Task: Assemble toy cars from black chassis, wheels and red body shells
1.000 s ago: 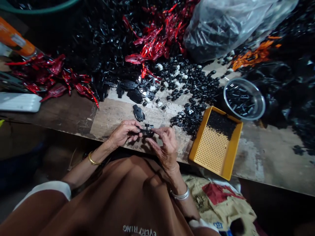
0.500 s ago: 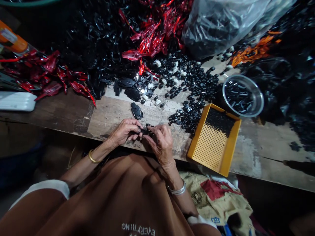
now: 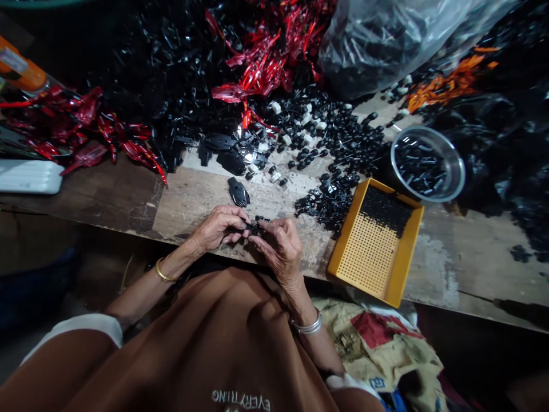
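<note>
Close to the bench's front edge, my left hand [image 3: 219, 228] pinches a small black plastic part [image 3: 251, 226]. My right hand [image 3: 281, 243] has its thumb and fingers closed on the same part from the other side. Much of the part is hidden by my fingers, so its exact shape does not show. Just beyond my hands lies a flat black plastic piece [image 3: 238, 192] with pale stripes. Farther back sit more shiny black pieces [image 3: 221, 143] and a spread of small black wheels on axles [image 3: 309, 157], some with white blocks.
A yellow perforated tray [image 3: 343, 252] with tiny black parts stands to the right, beside a clear round tub [image 3: 460, 177] of dark pins. Red shells [image 3: 257, 74] heap at the back. A plastic bag [image 3: 377, 51] and orange pieces [image 3: 446, 86] lie back right.
Both hands stay in nearly the same place, still closed on the black part, with only slight finger movement. The tray and tub appear slightly farther right as the view shifts.
</note>
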Action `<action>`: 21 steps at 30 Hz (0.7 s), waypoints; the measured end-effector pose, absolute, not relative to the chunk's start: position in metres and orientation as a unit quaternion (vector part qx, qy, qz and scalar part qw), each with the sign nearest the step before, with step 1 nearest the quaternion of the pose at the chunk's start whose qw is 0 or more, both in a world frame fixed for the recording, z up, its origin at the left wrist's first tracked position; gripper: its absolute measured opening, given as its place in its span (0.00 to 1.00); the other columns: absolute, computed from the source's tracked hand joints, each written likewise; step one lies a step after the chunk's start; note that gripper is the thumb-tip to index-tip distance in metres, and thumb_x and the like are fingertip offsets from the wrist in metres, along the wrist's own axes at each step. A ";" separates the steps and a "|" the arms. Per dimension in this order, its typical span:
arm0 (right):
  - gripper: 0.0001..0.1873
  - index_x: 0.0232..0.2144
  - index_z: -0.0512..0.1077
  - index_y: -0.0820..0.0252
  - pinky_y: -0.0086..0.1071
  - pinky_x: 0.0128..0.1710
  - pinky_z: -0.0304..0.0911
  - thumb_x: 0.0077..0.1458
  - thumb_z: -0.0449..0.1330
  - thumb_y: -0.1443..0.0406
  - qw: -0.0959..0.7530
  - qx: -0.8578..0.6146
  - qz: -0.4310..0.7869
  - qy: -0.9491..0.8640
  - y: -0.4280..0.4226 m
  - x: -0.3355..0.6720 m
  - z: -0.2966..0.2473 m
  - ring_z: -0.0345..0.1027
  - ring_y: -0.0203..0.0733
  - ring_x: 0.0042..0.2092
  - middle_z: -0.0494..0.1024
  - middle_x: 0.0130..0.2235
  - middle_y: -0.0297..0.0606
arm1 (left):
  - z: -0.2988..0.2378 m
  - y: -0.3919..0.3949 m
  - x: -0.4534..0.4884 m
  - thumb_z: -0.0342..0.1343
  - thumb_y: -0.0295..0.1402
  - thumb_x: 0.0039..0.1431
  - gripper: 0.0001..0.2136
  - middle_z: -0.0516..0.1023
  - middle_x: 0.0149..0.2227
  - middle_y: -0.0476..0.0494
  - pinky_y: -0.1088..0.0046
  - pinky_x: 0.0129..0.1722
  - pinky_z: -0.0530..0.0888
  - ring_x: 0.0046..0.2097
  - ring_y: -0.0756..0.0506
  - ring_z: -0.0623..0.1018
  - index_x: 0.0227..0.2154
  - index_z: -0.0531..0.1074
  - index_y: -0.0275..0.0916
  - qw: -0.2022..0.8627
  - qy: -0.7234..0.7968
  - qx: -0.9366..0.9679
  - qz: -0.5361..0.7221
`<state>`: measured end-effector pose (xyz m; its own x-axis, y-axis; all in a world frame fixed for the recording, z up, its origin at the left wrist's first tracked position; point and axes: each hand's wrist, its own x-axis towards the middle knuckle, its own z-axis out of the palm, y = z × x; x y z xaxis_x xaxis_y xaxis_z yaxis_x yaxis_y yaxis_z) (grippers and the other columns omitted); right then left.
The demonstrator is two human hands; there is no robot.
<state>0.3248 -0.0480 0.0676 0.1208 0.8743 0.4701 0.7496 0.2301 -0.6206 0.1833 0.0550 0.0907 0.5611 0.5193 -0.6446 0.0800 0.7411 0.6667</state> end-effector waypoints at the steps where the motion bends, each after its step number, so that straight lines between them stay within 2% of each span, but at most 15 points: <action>1: 0.13 0.43 0.72 0.62 0.35 0.33 0.64 0.58 0.59 0.61 0.420 -0.620 0.069 -0.659 -0.048 0.324 0.069 0.65 0.41 0.36 0.71 0.34 0.41 | 0.090 0.055 0.184 0.54 0.25 0.33 0.07 0.73 0.15 0.48 0.83 0.10 0.51 0.12 0.54 0.66 0.21 0.69 0.33 0.817 0.449 0.335 0.136; 8: 0.11 0.40 0.73 0.62 0.34 0.32 0.64 0.58 0.59 0.61 0.391 -0.652 0.089 -0.643 -0.050 0.322 0.071 0.64 0.41 0.36 0.69 0.34 0.40 | 0.090 0.053 0.185 0.54 0.25 0.32 0.06 0.73 0.15 0.48 0.82 0.10 0.51 0.12 0.55 0.64 0.21 0.69 0.34 0.809 0.449 0.351 0.143; 21: 0.14 0.40 0.75 0.64 0.33 0.30 0.63 0.56 0.60 0.60 0.437 -0.625 0.099 -0.639 -0.053 0.322 0.067 0.64 0.40 0.35 0.68 0.32 0.40 | 0.096 0.051 0.186 0.53 0.26 0.30 0.06 0.69 0.13 0.50 0.82 0.11 0.49 0.11 0.56 0.61 0.18 0.70 0.34 0.800 0.458 0.363 0.134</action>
